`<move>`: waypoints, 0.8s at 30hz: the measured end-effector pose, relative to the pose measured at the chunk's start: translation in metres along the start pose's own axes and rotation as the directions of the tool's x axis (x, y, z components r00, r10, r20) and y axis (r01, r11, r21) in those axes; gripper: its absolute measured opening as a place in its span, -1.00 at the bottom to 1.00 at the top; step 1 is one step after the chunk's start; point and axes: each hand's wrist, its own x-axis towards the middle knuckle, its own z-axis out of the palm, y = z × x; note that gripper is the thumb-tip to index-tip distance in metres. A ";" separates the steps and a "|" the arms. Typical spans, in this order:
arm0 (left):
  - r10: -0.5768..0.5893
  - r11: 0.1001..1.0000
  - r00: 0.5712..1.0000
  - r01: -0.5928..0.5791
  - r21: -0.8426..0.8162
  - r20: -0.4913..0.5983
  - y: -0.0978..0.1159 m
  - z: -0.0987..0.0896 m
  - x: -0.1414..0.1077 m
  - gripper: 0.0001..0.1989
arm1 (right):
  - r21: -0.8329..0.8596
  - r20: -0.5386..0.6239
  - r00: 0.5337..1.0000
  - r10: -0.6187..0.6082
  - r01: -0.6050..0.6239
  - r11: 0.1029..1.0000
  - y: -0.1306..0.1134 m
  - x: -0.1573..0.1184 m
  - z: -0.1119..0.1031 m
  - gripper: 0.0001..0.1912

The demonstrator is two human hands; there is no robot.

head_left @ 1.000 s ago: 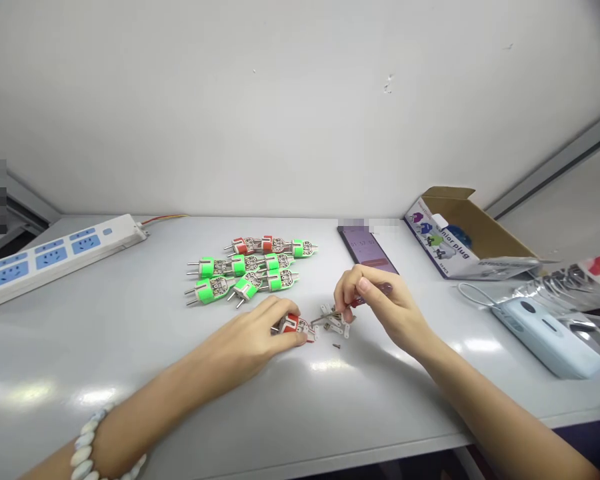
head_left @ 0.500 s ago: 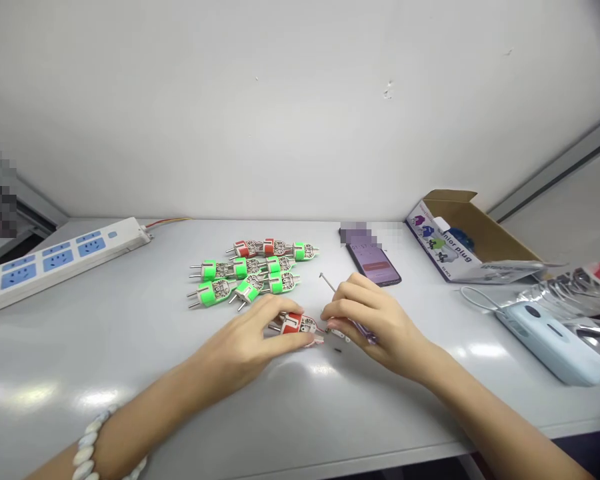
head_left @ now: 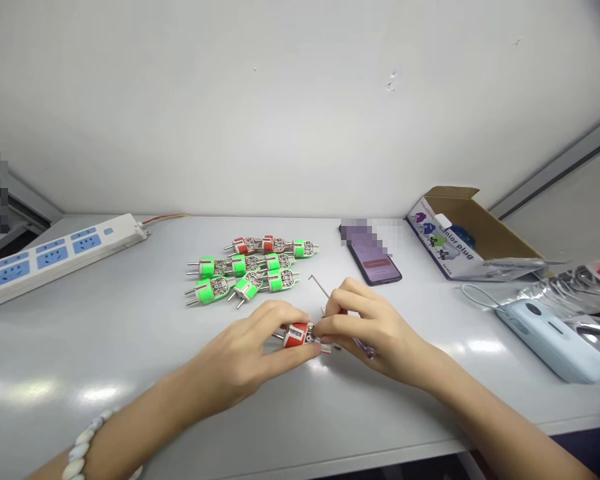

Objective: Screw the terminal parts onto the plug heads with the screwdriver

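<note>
Plug (head_left: 299, 335), red-collared with metal pins, is clenched in the left hand (head_left: 243, 350) above the bench (head_left: 105, 340), toward its front edge. Right hand (head_left: 375, 340) curls around a slim screwdriver (head_left: 320, 287), its fingers (head_left: 330, 325) touching the plug's end; both forearms angle inward.

Between my left hand (head_left: 235, 353) and my right hand (head_left: 375, 337), a red plug (head_left: 296, 335) with silver pins; under my right hand, a purple screwdriver handle (head_left: 366, 349); beyond both, bright green and red plugs (head_left: 239, 265); on my left wrist, white beads (head_left: 81, 445).
</note>
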 end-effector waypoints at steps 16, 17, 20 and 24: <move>-0.514 0.837 0.855 0.518 -0.176 0.070 0.001 -0.002 0.020 -0.67 | 0.453 -0.012 0.924 0.381 -0.335 0.826 -0.003 -0.005 -0.013 -0.97; -0.546 0.814 0.833 0.552 -0.180 0.086 0.002 -0.001 0.022 -0.67 | 0.492 -0.007 0.917 0.399 -0.345 0.799 -0.004 -0.006 -0.014 -0.96; -0.578 0.784 0.805 0.594 -0.180 0.136 0.003 0.001 0.024 -0.66 | 0.548 0.027 0.911 0.412 -0.358 0.756 -0.006 -0.006 -0.013 -0.93; -0.589 0.766 0.788 0.615 -0.187 0.182 0.001 0.004 0.023 -0.62 | 0.517 0.105 0.906 0.410 -0.402 0.756 -0.008 -0.004 -0.014 -0.92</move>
